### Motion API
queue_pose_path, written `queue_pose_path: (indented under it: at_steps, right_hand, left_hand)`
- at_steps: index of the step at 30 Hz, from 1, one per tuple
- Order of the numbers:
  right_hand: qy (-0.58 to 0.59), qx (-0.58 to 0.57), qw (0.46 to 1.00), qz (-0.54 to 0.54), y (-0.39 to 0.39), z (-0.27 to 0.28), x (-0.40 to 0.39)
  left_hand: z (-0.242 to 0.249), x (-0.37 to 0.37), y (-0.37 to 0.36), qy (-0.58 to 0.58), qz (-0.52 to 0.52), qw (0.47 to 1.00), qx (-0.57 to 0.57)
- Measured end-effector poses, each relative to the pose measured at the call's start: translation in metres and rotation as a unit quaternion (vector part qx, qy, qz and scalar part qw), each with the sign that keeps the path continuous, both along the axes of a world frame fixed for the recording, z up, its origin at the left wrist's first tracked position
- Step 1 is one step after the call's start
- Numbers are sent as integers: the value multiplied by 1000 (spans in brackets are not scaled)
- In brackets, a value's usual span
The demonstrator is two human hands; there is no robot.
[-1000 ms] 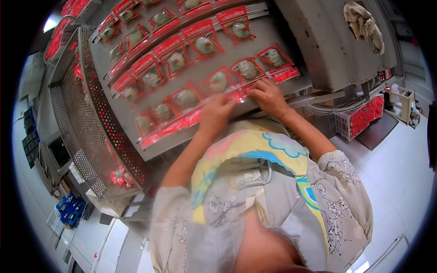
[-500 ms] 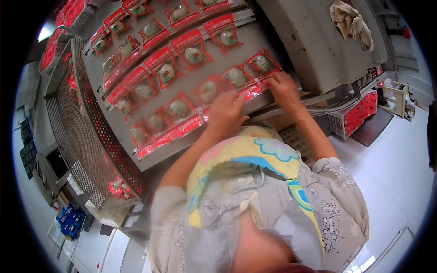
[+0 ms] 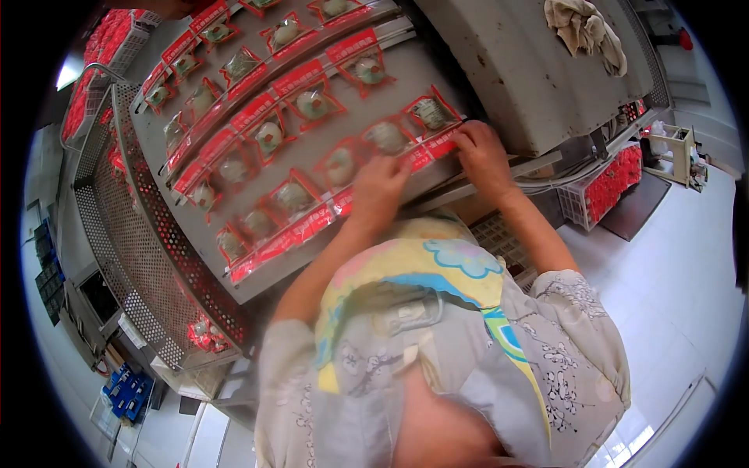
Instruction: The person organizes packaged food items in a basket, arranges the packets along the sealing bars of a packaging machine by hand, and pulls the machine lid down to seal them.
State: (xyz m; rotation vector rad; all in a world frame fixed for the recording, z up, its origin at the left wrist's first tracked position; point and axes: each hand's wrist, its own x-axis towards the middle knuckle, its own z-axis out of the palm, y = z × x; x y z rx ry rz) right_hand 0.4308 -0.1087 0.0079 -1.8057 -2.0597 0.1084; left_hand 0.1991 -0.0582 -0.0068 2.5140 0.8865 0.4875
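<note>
Several clear packets with red bands, each holding a pale greenish egg-shaped item, lie in rows on a metal plate (image 3: 261, 292). My right hand (image 3: 485, 160) pinches the red band of the rightmost packet (image 3: 431, 114) in the front row. Along the same row, my left hand (image 3: 378, 193) has its curled fingers on the red band of another packet (image 3: 386, 138). Its fingertips are slightly blurred and partly hidden. To its left, other front-row packets (image 3: 292, 196) lie with their bands along the plate's near edge.
A perforated metal trough (image 3: 140, 249) runs along the left side. On the right, a large metal cover (image 3: 507, 70) carries a crumpled cloth (image 3: 585, 35). A white crate of red packets (image 3: 601, 191) stands on the floor. Another person's hand (image 3: 160, 6) shows at the top left.
The view has shifted slightly, so the packets appear farther left and up. My hands stay at the front row, the left slightly lower. Another person's hand has appeared at the top left.
</note>
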Motion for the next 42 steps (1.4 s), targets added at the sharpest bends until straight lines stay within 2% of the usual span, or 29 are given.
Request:
queue_pose_path:
  at_steps: [3, 6, 15, 19, 22, 26, 29, 34, 38, 42]
  right_hand:
    - [-5, -21, 1000, -12, 0, -12, 8]
    - [-13, -55, 998, 21, 2, -7, 10]
    - [32, -82, 995, 36, 3, -7, 15]
    - [24, -136, 990, 38, 5, -3, 17]
    - [36, -139, 988, 53, 7, 16, 8]
    - [139, -101, 979, 107, 12, 16, -22]
    - [99, -157, 972, 144, 15, 5, -40]
    - [98, -155, 969, 166, 21, 2, -42]
    - [86, -126, 975, 162, 20, 2, -42]
    - [127, -72, 975, 168, 16, 14, -45]
  left_hand:
    - [0, 1, -1, -3, 2, 1000, 2]
    - [-1, 1, 0, -2, 2, 1000, 4]
    - [-2, 0, -1, -5, 3, 1000, 5]
    - [-6, -5, -5, -12, 9, 1000, -2]
    - [17, -16, -10, -75, 35, 996, -38]
    - [21, -55, -21, -68, 100, 992, -34]
    - [12, -69, -28, -36, 150, 988, 1]
    - [-10, -67, -32, -20, 156, 987, 23]
    - [9, -63, -39, -27, 173, 984, -29]
    - [26, -80, -55, -33, 229, 973, -3]
